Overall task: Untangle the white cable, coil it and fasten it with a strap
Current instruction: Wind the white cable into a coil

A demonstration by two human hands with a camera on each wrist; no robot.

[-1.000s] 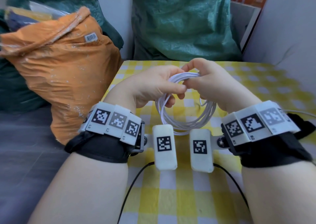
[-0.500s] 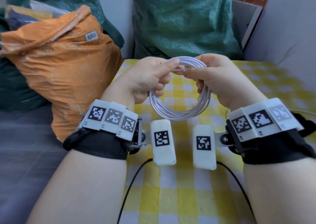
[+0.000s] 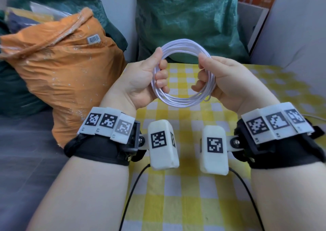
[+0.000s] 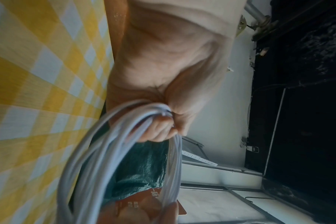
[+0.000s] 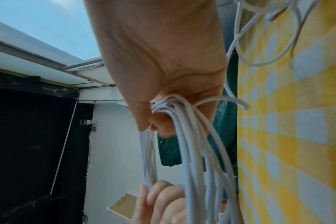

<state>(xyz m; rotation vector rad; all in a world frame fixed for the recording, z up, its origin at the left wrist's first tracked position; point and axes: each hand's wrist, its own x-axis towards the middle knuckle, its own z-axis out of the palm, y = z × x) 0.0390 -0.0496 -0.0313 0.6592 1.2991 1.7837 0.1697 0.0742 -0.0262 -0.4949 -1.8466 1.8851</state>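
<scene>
The white cable (image 3: 183, 100) is wound into a round coil of several loops, held upright in the air above the yellow checked table (image 3: 185, 204). My left hand (image 3: 157, 71) grips the coil's left side, fingers curled through the loops and thumb on top. On the coil's right side my right hand (image 3: 205, 73) grips the strands the same way. The left wrist view shows the cable (image 4: 125, 145) bunched in my left hand (image 4: 163, 121). In the right wrist view the strands (image 5: 186, 136) run out of my right hand (image 5: 159, 116), and a short free end sticks out. No strap is visible.
An orange sack (image 3: 58, 68) stands left of the table, a green sack (image 3: 187, 18) behind it. A grey wall (image 3: 296, 33) rises at the right. Another loose white cable (image 5: 259, 37) lies on the tablecloth near my right wrist.
Both hands have lifted the coil higher and moved apart from its top to its left and right sides. The coil now stands open and round, facing me.
</scene>
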